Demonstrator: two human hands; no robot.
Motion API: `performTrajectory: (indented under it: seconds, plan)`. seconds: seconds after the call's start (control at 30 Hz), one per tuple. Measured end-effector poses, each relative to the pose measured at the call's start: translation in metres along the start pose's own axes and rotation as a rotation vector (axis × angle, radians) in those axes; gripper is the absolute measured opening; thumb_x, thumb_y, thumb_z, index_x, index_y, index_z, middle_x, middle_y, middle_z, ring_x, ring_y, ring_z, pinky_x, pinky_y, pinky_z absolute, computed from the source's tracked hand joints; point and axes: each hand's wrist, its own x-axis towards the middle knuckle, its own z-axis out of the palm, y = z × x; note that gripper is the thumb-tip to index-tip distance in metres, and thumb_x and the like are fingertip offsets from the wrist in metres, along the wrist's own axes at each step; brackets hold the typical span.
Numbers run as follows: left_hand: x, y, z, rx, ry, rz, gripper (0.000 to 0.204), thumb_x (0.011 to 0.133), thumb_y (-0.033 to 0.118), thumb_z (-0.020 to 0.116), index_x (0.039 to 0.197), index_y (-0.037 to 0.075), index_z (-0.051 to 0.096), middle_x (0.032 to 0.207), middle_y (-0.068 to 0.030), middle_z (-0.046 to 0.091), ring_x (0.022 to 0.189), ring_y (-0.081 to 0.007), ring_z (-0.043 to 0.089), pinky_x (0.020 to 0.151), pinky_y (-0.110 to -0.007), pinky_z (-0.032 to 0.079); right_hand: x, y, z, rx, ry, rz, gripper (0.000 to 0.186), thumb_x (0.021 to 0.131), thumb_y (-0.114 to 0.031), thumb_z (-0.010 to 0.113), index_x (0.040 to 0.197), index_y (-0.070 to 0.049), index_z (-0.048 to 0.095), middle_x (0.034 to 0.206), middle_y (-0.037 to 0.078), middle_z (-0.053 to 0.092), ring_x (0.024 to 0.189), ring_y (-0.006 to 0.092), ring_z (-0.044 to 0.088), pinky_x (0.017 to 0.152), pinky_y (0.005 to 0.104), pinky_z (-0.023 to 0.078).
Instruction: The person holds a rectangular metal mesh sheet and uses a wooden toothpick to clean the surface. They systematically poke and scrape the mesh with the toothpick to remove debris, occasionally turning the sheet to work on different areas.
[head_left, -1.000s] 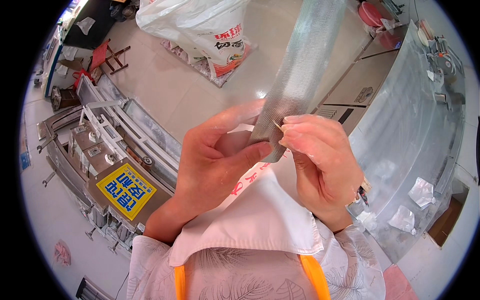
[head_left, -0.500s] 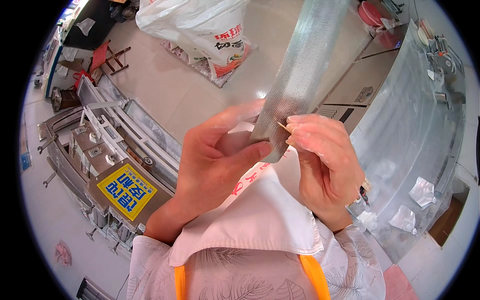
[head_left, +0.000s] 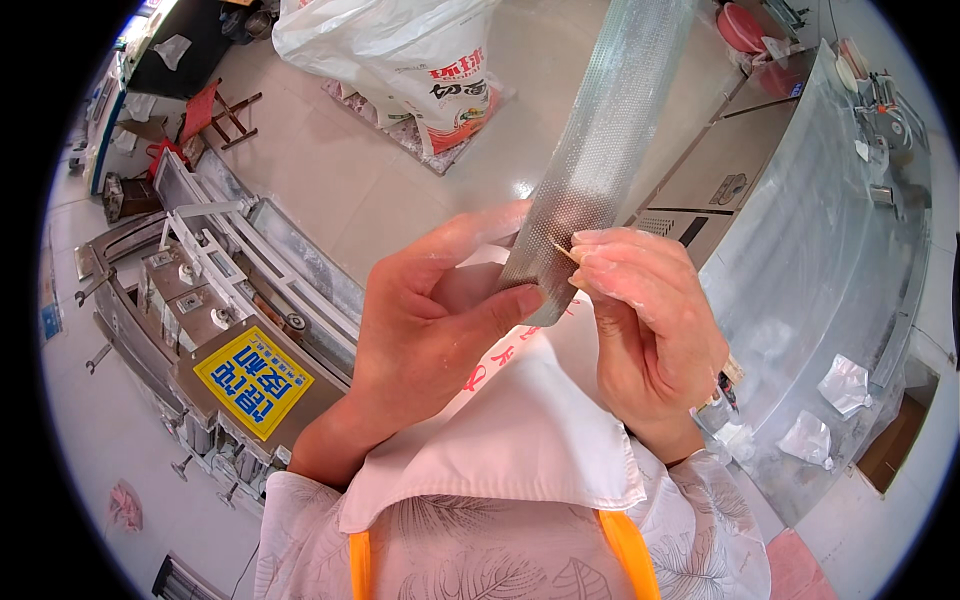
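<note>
A long metal strip with rows of small holes [head_left: 625, 105] slants up and away from me, its near end in front of my apron. My left hand [head_left: 420, 325] grips that near end, thumb across the front face and fingers behind it. Between the fingertips of my right hand [head_left: 650, 305] is pinched a thin wooden toothpick [head_left: 563, 249]. Its tip touches or nearly touches the perforated face; whether it is inside a hole I cannot tell. White powder dusts my right fingers.
A metal machine with a yellow label [head_left: 255, 382] stands at my left. On my right is a worktable under clear plastic sheeting [head_left: 800, 300], beside a steel cabinet [head_left: 735, 160]. A large white sack [head_left: 400, 60] rests on the floor ahead, with a folding stool [head_left: 225, 112] farther left.
My right fingertips and the toothpick have shifted very slightly to the left over the perforated strip. My left hand keeps its grip almost unmoved.
</note>
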Motion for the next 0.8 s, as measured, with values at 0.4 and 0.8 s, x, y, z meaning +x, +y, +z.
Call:
performTrajectory:
  seconds: [0.4,0.8]
  plan:
    - [0.0000,-0.0016,0.0005,0.016,-0.008,0.030,0.061,0.096,-0.020,0.068,0.154,-0.011,0.054,0.149,-0.0236,0.064,0.130,-0.0302,0.070,0.107,-0.038,0.062,0.0013,-0.0023,-0.0022,-0.009,-0.023,0.009,0.043,0.076,0.022,0.078,0.114,0.003,0.073,0.110,0.018,0.077,0.101,0.0361,0.078,0.086,0.0441,0.063]
    - [-0.0005,-0.0020,0.0001,-0.014,0.005,0.018,0.062,0.095,-0.021,0.069,0.154,-0.009,0.055,0.151,-0.0220,0.063,0.129,-0.0296,0.071,0.106,-0.038,0.062,0.0002,-0.0002,-0.0009,0.001,-0.034,0.014,0.046,0.074,0.021,0.077,0.116,0.004,0.074,0.109,0.018,0.077,0.101,0.0367,0.078,0.088,0.0439,0.063]
